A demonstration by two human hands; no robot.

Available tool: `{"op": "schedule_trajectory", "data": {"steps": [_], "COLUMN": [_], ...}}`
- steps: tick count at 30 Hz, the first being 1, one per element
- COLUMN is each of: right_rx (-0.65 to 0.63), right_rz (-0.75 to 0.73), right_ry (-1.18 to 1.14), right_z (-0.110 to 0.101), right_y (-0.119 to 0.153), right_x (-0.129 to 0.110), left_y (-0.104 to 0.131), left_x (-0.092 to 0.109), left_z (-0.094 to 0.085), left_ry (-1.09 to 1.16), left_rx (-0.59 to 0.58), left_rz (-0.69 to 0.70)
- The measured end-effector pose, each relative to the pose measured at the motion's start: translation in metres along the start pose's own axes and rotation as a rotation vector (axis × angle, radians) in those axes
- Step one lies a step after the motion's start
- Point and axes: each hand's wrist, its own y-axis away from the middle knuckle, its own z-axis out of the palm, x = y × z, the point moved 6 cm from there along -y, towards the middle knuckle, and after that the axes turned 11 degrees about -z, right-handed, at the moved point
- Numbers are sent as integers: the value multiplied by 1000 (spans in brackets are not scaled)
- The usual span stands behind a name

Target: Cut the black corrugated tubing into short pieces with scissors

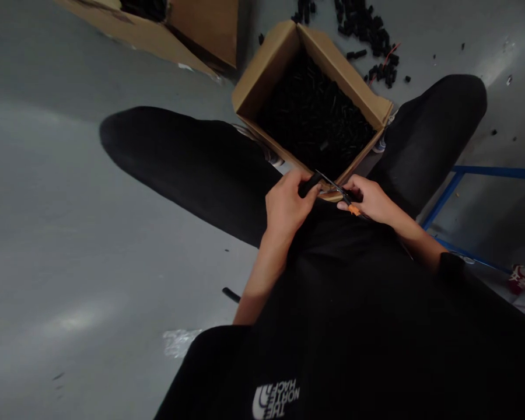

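Note:
Between my knees stands an open cardboard box holding many small black pieces. My left hand pinches a short black tube-like piece just over the box's near corner. Closed around the handles of a pair of scissors is my right hand; orange shows on the handle. The scissor blades point up and left, and their tips are at the end of the black piece. Whether the blades touch it I cannot tell.
A second cardboard box stands at the upper left. Loose black pieces lie scattered on the grey floor beyond the box. A blue metal frame is at the right. Clear plastic and a black strip lie at the lower left.

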Motion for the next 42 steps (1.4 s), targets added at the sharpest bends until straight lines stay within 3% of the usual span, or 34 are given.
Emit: {"op": "schedule_trajectory", "data": {"steps": [2,5,9,13,19,26,34,38,42], "right_rx": [1,-10,-156,-244,-178,-94,-119,-55,-19], "right_rz": [-3,-67,-114,-159,-206,-205,-226,-237,-231], "right_ry": [-2,-3,-7,21,44,81,55,60,81], "right_z": [-1,-9,-19,-22,-20,-28,-28,-26,-22], "right_y": [2,2,4,5,1,4,1,-1,-3], "right_x": [1,-3,-10,-16,-13,-10,-14,-14,-14], "left_y": [-1,-4,-12,-11,-6,-6,2,7,3], "left_x": [-2,-5,-14,-14,-12,-24,-12,-3,2], "left_z": [3,10,14,27,42,40,43,45,36], "left_ry": [39,270,642,798,865,856,770,656,553], "left_rx": [-49,-194,-331,-514,-605,-594,-867,-865,-747], "left_rz": [-19,-75,-218,-331,-375,-352,-283,-188,-120]}}
